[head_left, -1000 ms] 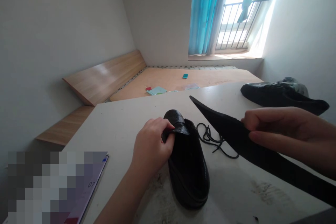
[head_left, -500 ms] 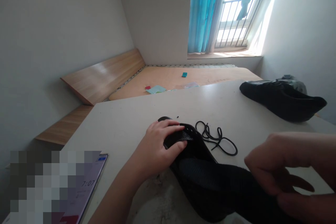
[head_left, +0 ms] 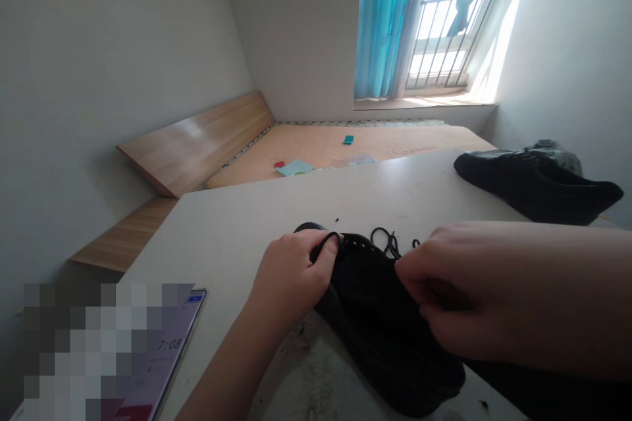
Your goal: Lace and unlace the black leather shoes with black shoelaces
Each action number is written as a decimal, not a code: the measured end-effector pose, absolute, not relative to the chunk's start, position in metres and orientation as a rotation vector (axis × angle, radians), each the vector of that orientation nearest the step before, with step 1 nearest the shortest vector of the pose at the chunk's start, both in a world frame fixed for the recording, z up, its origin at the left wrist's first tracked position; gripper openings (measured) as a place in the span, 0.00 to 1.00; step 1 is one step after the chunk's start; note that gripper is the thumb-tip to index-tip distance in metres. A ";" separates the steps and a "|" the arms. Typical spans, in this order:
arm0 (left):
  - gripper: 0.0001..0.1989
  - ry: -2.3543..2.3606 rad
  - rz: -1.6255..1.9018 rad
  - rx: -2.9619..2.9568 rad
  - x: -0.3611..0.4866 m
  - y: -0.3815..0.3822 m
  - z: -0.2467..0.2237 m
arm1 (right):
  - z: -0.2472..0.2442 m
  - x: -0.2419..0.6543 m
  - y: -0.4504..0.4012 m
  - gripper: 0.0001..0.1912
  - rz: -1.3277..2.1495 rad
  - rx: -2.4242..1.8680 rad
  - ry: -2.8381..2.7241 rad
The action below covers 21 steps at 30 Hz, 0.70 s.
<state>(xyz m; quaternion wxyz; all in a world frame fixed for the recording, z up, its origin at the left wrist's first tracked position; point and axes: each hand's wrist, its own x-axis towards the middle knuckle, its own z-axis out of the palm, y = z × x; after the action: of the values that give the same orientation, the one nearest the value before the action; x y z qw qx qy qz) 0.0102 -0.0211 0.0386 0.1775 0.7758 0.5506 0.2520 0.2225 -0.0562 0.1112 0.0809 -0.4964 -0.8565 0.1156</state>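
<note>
Two hands work at a black shoe (head_left: 385, 362) lying on the white surface (head_left: 237, 223), its toe pointing away from the person and its heel end nearer. In the head view, the left grip (head_left: 300, 270) is at the shoe's left side near the toe, thumb and fingers clamped on the tongue (head_left: 334, 237); a row of pale eyelets shows just beside it. The right grip (head_left: 434, 283) comes in from the right over the shoe's opening, thumb and fingertips closed on a black insole (head_left: 375, 273). The insole lies partly within the opening, though black on black makes its outline hard to follow. More dark material shows below the right forearm; whether it belongs to the insole, I cannot tell.

A loose black lace (head_left: 388, 242) lies just beyond the shoe, partly hidden by the right grip. At the far right of the surface rests another black shoe (head_left: 530, 184), with something translucent and crumpled (head_left: 560, 154) behind it. A phone (head_left: 172, 348) reading 7:08 lies at the lower left, partly pixelated. Beyond the surface is a bed (head_left: 405, 140) with a few small items on it, and a blue curtain (head_left: 385, 23) hangs beside a barred window (head_left: 442, 26).
</note>
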 end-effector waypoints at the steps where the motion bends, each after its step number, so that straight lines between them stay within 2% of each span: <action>1: 0.17 1.559 0.714 2.189 0.010 -0.021 0.039 | 0.115 0.213 -0.056 0.10 0.418 -1.504 -2.691; 11: 0.18 1.596 0.693 2.158 0.012 -0.022 0.037 | 0.117 0.181 -0.043 0.17 0.397 -1.663 -3.026; 14: 0.17 1.595 0.691 2.165 0.013 -0.022 0.038 | 0.115 0.176 -0.040 0.14 0.369 -1.676 -3.042; 21: 0.17 1.574 0.688 2.174 0.011 -0.022 0.037 | 0.086 0.153 -0.040 0.06 0.049 -1.613 -2.975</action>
<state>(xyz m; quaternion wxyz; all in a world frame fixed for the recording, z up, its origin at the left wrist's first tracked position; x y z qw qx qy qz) 0.0114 -0.0223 0.0375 0.1845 0.7711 0.5584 0.2442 0.1531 -0.0402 0.0863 -0.1210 -0.4731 -0.8725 0.0145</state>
